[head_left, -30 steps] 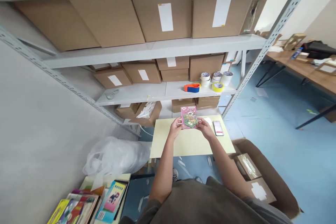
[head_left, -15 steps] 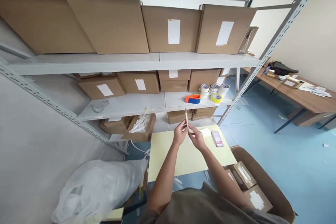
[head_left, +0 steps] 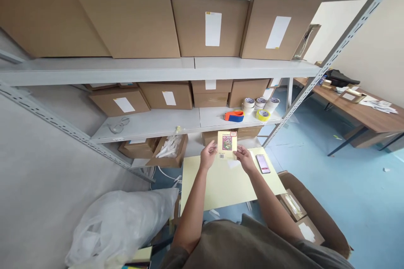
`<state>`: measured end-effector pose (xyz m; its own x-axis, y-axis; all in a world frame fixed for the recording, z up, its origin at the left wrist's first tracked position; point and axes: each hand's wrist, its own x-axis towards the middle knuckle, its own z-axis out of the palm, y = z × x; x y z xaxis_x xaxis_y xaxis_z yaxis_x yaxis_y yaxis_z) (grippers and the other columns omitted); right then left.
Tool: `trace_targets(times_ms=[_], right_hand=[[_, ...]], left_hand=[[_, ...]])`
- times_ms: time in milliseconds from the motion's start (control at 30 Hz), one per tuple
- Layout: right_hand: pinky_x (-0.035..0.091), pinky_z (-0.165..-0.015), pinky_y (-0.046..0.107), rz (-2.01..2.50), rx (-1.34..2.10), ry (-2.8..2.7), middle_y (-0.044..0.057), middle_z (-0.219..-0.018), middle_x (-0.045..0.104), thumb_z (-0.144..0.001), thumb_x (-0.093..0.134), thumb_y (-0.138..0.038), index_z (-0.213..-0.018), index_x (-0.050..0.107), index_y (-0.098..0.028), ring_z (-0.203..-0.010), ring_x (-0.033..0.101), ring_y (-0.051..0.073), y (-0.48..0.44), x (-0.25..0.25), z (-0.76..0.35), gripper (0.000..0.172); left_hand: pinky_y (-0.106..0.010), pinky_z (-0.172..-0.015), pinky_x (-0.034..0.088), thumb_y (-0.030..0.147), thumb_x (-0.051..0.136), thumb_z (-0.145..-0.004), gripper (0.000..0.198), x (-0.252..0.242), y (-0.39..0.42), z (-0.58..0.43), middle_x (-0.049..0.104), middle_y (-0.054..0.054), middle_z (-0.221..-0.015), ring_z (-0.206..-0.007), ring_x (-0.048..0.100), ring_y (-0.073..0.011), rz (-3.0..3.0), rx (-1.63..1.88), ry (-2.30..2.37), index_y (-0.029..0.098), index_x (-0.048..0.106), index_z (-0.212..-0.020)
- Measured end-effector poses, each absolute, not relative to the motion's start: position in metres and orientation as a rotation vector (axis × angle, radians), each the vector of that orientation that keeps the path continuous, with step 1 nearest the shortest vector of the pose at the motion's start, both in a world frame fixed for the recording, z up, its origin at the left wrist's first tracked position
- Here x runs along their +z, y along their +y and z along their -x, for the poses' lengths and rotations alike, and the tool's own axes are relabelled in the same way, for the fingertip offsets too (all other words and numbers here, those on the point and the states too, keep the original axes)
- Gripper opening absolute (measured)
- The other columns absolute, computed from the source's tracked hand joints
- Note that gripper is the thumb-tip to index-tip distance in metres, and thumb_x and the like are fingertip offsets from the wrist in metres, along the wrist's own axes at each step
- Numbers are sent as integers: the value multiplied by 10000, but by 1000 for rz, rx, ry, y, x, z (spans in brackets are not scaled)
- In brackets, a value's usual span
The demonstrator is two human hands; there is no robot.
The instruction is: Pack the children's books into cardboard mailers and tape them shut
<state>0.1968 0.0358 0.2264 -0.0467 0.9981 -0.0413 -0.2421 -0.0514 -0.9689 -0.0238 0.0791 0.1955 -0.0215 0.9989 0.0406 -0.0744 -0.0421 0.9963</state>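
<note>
Upright above the yellow board hangs a thin cream-coloured book (head_left: 227, 145), with a colourful picture and a barcode on the side facing me. My right hand (head_left: 244, 157) pinches its right edge near the lower corner. Close by the left edge is my left hand (head_left: 207, 155), its fingers apart; whether the tips touch the book is hard to make out. The pale yellow board (head_left: 217, 189) lies below both hands. To the right on it rests a phone (head_left: 263, 164) with its screen lit, and a white paper lies partly behind the book.
Shelving ahead carries cardboard boxes (head_left: 208, 29), an orange and blue tape dispenser (head_left: 234, 116) and tape rolls (head_left: 262, 114). A large white plastic bag (head_left: 123, 222) stands at left. An open carton (head_left: 328, 218) with boxes is at right, a wooden desk (head_left: 366, 109) beyond.
The book was edge-on between both hands; now it is turned with its printed side towards me. My hands have moved apart, the left one to the left, the right one to the right.
</note>
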Motion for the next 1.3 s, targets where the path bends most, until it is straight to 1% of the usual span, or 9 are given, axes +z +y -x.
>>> trace_targets(times_ms=[100, 200, 267, 433, 600, 800, 933, 1133, 1300], right_hand=[[574, -983, 472, 950, 1350, -1120, 77, -1304, 782, -820, 851, -480, -1278, 742, -299, -1190, 723, 325, 38, 233, -201, 504], [472, -1170, 513, 878, 1330, -1304, 47, -1464, 697, -826, 839, -468, -1291, 764, -331, -1420, 586, 334, 42, 230, -200, 490], [435, -1212, 522, 916, 1293, -1357, 40, -1484, 682, -834, 812, -473, -1272, 778, -334, -1460, 549, 334, 47, 222, -200, 461], [562, -1046, 529, 1222, 1063, -1130, 98, -1383, 725, -768, 813, -462, -1273, 753, -285, -1284, 653, 355, 66, 200, -214, 538], [612, -841, 463, 1071, 1380, -1053, 87, -1137, 794, -718, 835, -429, -1290, 729, -242, -991, 732, 304, 75, 193, -221, 611], [599, -860, 479, 1064, 1494, -993, 59, -1056, 792, -714, 841, -382, -1265, 740, -249, -965, 721, 293, 76, 178, -214, 575], [598, -882, 496, 1130, 1627, -959, 36, -972, 784, -698, 812, -366, -1220, 746, -253, -933, 729, 277, 76, 144, -206, 539], [605, -879, 537, 1298, 1727, -829, 24, -867, 777, -592, 857, -368, -1080, 747, -241, -816, 740, 260, 66, 62, -189, 517], [567, -946, 563, 1578, 1673, -675, 100, -1021, 804, -569, 859, -416, -1088, 760, -236, -991, 748, 312, 39, -7, -191, 559]], left_hand=[[-404, -976, 616, 402, 843, -830, 546, 201, 71, 2, 761, -136, -1263, -1118, 736, -263, -1287, 1304, 1176, 210, 746, -1332], [-387, -937, 632, 403, 851, -827, 637, 209, 63, -18, 717, -128, -1385, -1135, 737, -269, -1330, 1229, 1004, 225, 695, -1418], [-395, -962, 623, 407, 839, -838, 666, 211, 60, -24, 713, -125, -1400, -1137, 740, -271, -1276, 1214, 960, 214, 669, -1453], [-425, -994, 607, 447, 846, -829, 758, 204, 59, -9, 702, -143, -1426, -1163, 730, -287, -1083, 1175, 958, 192, 627, -1509], [-403, -974, 602, 430, 874, -802, 839, 198, 57, 3, 719, -142, -1380, -1134, 731, -269, -1053, 1176, 980, 221, 581, -1560], [-355, -926, 599, 344, 818, -842, 848, 189, 57, 16, 766, -131, -1220, -1087, 732, -240, -1034, 1204, 1056, 206, 504, -1617], [-348, -890, 601, 259, 768, -832, 829, 154, 57, 32, 766, -124, -1195, -1065, 735, -235, -976, 1103, 1109, 209, 501, -1615], [-358, -840, 593, 231, 788, -761, 865, 58, 50, 39, 759, -134, -1162, -959, 734, -224, -808, 968, 1233, 187, 527, -1585], [-416, -1002, 540, 275, 871, -726, 896, -17, 27, 33, 667, -218, -1413, -1257, 669, -311, -696, 858, 1499, 194, 544, -1555]])
